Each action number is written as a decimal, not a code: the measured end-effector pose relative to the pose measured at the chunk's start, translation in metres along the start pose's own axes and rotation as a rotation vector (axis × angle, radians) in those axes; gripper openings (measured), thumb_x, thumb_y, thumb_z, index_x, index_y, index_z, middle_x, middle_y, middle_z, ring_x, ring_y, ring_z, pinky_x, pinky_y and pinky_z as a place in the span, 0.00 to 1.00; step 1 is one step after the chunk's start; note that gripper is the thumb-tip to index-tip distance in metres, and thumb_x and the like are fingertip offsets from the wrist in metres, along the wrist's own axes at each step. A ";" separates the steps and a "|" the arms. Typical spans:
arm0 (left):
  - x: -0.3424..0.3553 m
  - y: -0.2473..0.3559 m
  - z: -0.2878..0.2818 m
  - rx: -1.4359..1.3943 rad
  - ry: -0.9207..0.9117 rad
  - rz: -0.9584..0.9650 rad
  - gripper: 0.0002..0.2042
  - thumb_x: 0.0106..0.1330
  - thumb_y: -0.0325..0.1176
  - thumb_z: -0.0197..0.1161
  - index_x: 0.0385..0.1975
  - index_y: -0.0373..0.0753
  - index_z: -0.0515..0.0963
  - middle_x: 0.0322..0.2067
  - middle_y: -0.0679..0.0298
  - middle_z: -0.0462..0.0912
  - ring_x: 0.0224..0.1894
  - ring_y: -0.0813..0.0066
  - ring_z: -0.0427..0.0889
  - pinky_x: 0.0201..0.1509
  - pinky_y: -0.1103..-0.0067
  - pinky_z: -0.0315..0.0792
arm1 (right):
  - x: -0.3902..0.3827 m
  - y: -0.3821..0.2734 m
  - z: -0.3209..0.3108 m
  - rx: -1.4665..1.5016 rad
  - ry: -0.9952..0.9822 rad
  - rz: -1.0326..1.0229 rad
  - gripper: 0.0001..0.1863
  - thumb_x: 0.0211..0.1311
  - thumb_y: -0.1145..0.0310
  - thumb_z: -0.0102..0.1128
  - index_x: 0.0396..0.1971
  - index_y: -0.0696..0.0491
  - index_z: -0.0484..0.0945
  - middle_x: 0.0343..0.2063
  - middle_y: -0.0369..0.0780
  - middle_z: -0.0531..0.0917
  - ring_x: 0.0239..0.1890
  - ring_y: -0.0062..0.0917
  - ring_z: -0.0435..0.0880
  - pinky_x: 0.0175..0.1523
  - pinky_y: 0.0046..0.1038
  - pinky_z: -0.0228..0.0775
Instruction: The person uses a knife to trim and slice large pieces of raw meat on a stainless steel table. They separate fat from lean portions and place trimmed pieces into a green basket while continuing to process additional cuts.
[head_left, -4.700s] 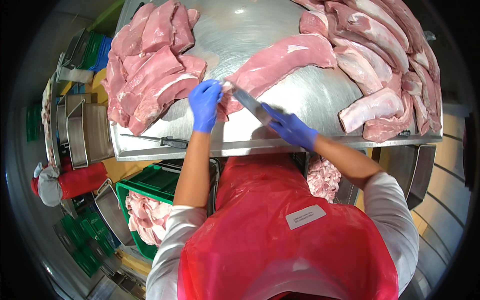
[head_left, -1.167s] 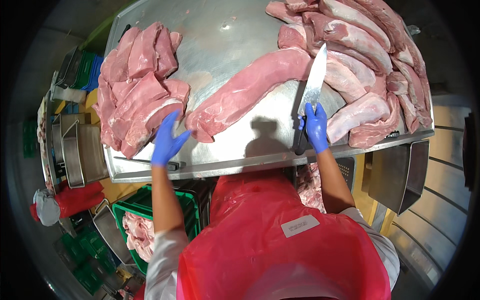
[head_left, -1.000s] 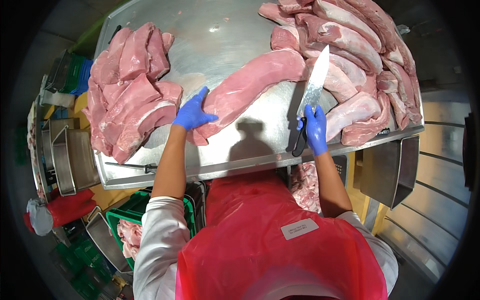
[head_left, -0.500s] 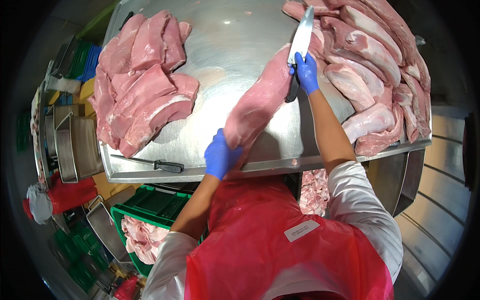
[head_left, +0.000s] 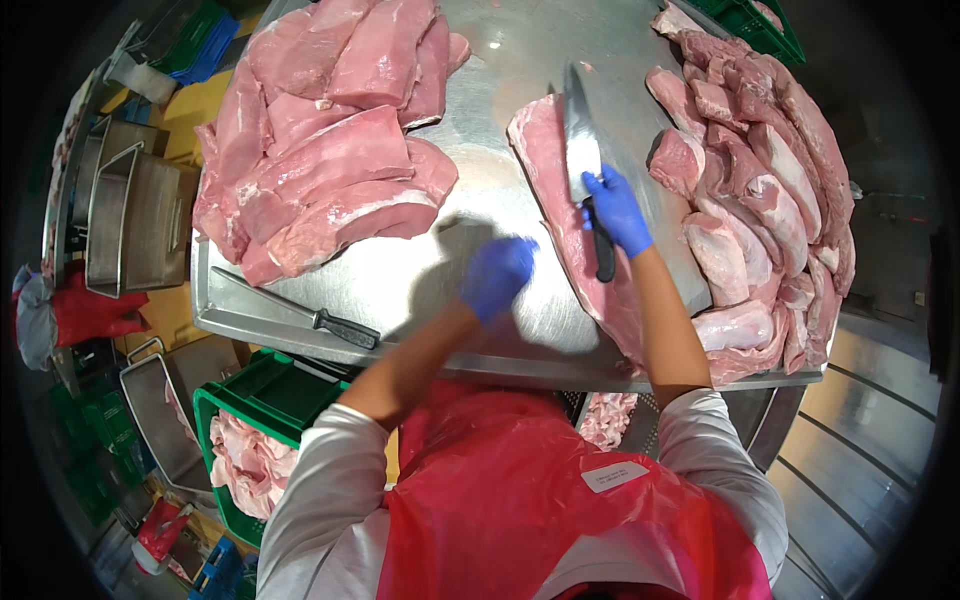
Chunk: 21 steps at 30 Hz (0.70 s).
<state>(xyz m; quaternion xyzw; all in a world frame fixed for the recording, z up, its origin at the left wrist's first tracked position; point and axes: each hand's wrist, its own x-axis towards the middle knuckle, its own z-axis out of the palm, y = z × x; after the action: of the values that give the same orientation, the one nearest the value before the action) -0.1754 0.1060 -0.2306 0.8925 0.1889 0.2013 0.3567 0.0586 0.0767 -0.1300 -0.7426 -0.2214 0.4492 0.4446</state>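
Right hand point(head_left: 617, 212): fingers closed on one knife point(head_left: 582, 140), blade pointing far, over one long meat strip point(head_left: 573, 255) lying mid-counter. Left hand point(head_left: 500, 275) blurred, left of the strip; cannot tell how open its fingers are or whether they hold anything. Two meat piles, left point(head_left: 330, 160) and right point(head_left: 760, 190); one sharpening rod point(head_left: 345, 328), near left.

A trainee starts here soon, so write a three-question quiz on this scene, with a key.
1. Which hand holds the knife?
2. True or false: the black-handled rod lies to the knife's left.
3. Fill in the blank: the green crate just below the rod in the picture holds pale pieces of ____.

Key:
1. The right hand.
2. True.
3. Meat.
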 end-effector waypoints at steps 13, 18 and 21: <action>0.290 -0.112 -0.061 0.161 -0.240 -0.167 0.15 0.55 0.44 0.61 0.35 0.43 0.87 0.32 0.51 0.85 0.37 0.50 0.84 0.47 0.65 0.78 | 0.066 -0.021 0.015 0.111 0.104 0.102 0.10 0.72 0.67 0.51 0.37 0.60 0.71 0.21 0.42 0.78 0.15 0.24 0.75 0.18 0.27 0.70; 0.295 -0.103 -0.058 0.227 -0.338 -0.163 0.13 0.52 0.45 0.64 0.27 0.42 0.86 0.30 0.54 0.86 0.33 0.54 0.84 0.43 0.69 0.78 | 0.082 -0.019 0.004 0.065 0.069 0.111 0.14 0.70 0.65 0.51 0.38 0.64 0.74 0.23 0.43 0.80 0.17 0.24 0.79 0.20 0.27 0.74; 0.270 -0.109 -0.070 0.070 -0.243 -0.240 0.11 0.50 0.41 0.67 0.25 0.41 0.85 0.28 0.54 0.85 0.31 0.57 0.85 0.40 0.72 0.78 | 0.094 -0.025 0.009 0.038 0.073 0.114 0.15 0.70 0.64 0.51 0.38 0.64 0.74 0.23 0.43 0.80 0.18 0.24 0.79 0.20 0.27 0.74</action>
<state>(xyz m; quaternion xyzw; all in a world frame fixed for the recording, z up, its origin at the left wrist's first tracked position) -0.0025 0.3484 -0.2012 0.8931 0.2563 0.0411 0.3673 0.0992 0.1625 -0.1547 -0.7612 -0.1538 0.4507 0.4401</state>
